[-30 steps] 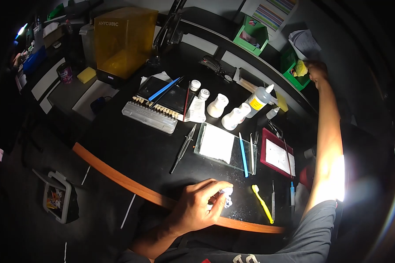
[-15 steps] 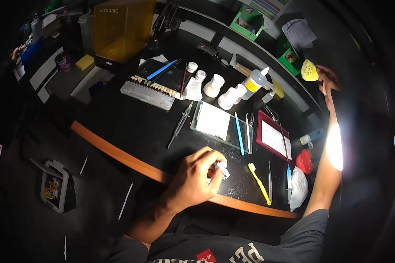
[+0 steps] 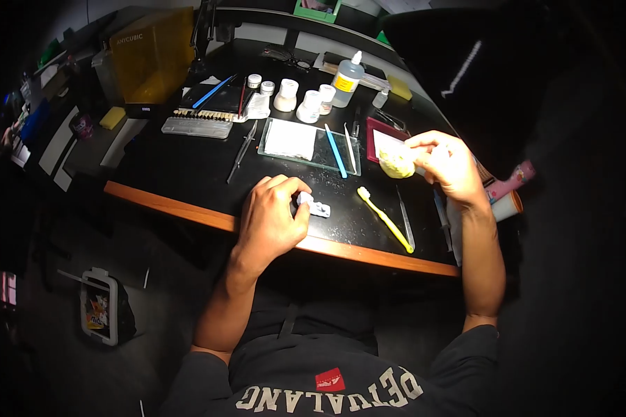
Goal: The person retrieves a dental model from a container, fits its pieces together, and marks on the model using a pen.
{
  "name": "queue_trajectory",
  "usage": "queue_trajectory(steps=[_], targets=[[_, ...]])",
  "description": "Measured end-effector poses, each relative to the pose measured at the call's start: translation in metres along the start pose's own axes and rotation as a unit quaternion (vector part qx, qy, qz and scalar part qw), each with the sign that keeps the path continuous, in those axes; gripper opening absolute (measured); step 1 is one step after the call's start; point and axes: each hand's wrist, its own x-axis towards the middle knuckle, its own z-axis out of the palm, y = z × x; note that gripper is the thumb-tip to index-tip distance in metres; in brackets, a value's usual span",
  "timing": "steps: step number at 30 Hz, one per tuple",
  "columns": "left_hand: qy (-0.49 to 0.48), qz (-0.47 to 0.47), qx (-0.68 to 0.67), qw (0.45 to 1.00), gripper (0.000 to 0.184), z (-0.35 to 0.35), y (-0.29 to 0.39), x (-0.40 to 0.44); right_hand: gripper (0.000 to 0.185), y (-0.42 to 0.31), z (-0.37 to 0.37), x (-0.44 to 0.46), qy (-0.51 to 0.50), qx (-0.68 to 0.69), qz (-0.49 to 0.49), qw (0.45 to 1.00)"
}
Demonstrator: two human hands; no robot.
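My left hand (image 3: 275, 214) rests at the table's front edge, fingers closed on a small bluish-white lump (image 3: 318, 207), whose exact kind I cannot make out. Over the table's right part, my right hand (image 3: 453, 172) pinches a yellow plaster cast (image 3: 396, 164) from above. Between the hands lies a yellow toothbrush (image 3: 388, 221), with a thin metal instrument (image 3: 405, 221) beside it. Beyond my left hand is a glass slab (image 3: 323, 162) bearing a white pad (image 3: 290, 139), a blue-handled tool (image 3: 336, 153) and a white tool (image 3: 350, 148). Tweezers (image 3: 241, 154) lie to its left.
White jars (image 3: 285, 96) and a clear bottle with a yellow label (image 3: 347, 82) stand behind the slab. A tooth shade guide (image 3: 198, 126) lies at back left. The maroon tray (image 3: 373, 142) is partly behind the cast. An amber-covered machine (image 3: 149, 59) stands far left.
My right hand has brought the yellow cast from the shelf side at far right down over the table. My left hand keeps hold of the whitish lump. The camera view has shifted.
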Motion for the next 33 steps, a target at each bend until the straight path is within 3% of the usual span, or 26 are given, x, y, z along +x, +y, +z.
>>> queue_trajectory(steps=[3,6,8,11,21,24,25,26,28,33], targets=[[0.009,0.007,0.001,1.0,0.027,0.001,0.002,-0.004,0.02,-0.002,0.018,-0.027,-0.017,0.056,-0.018,0.998],[0.08,0.103,0.005,0.992,0.041,-0.001,0.011,-0.001,0.022,0.003,0.032,-0.045,-0.014,0.106,-0.015,0.994],[0.071,0.141,-0.016,0.987,0.063,0.001,0.021,-0.002,0.019,0.002,0.043,-0.053,-0.013,0.139,-0.005,0.99],[0.019,0.209,-0.031,0.977,0.081,0.01,0.042,0.0,0.021,0.008,0.054,-0.051,-0.036,0.219,0.005,0.975],[0.083,0.241,-0.042,0.966,0.062,0.034,0.046,0.02,0.022,0.013,0.065,-0.048,-0.046,0.309,0.02,0.95],[0.085,0.113,-0.183,0.973,0.06,0.027,0.027,0.017,0.026,0.022,0.055,-0.045,0.004,0.058,0.0,0.998],[0.116,0.078,-0.241,0.96,0.062,0.026,0.024,0.015,0.028,0.034,0.051,-0.043,0.007,-0.049,0.005,0.999],[0.125,0.058,-0.217,0.966,0.065,0.021,0.015,0.014,0.029,0.047,0.052,-0.043,0.049,-0.131,-0.044,0.989],[0.119,0.06,-0.129,0.983,0.067,0.011,0.004,0.011,0.029,0.054,0.051,-0.05,0.054,-0.229,-0.042,0.971],[0.117,0.066,-0.134,0.982,0.067,0.008,0.002,0.009,0.024,0.049,0.058,-0.052,0.011,-0.293,-0.049,0.955]])
